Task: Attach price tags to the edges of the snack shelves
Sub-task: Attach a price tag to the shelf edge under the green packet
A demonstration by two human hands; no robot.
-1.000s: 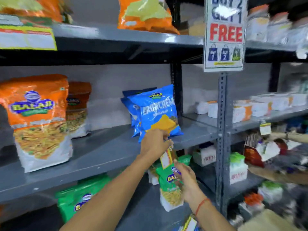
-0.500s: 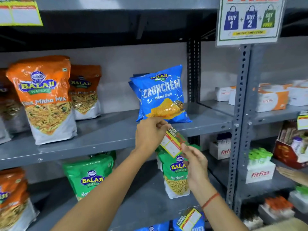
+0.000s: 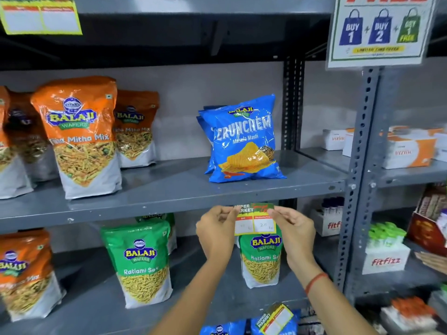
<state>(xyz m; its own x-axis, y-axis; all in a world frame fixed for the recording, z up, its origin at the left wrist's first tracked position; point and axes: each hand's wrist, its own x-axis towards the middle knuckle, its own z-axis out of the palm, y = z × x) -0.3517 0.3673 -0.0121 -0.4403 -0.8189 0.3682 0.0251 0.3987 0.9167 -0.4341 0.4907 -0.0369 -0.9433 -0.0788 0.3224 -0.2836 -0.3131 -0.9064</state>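
Note:
A yellow-and-green price tag (image 3: 255, 220) with two white price boxes is held level against the front edge of the grey middle shelf (image 3: 150, 205), just below the blue Crunchem chips bag (image 3: 244, 141). My left hand (image 3: 216, 232) pinches the tag's left end. At its right end my right hand (image 3: 294, 232) pinches it, a red thread around that wrist. Behind the tag stands a green Balaji Ratlami Sev pouch (image 3: 262, 259) on the lower shelf.
Orange Balaji mix pouches (image 3: 81, 136) stand at the left of the middle shelf. Another tag (image 3: 41, 16) hangs on the top shelf edge, and one more (image 3: 275, 319) hangs lower down. A grey upright post (image 3: 358, 170) and a "Buy 2 Get 1 Free" sign (image 3: 379, 30) are at right.
The tag has turned from tilted to level and sits up at the shelf edge. My right hand has come up and taken its right end. The view has dropped lower.

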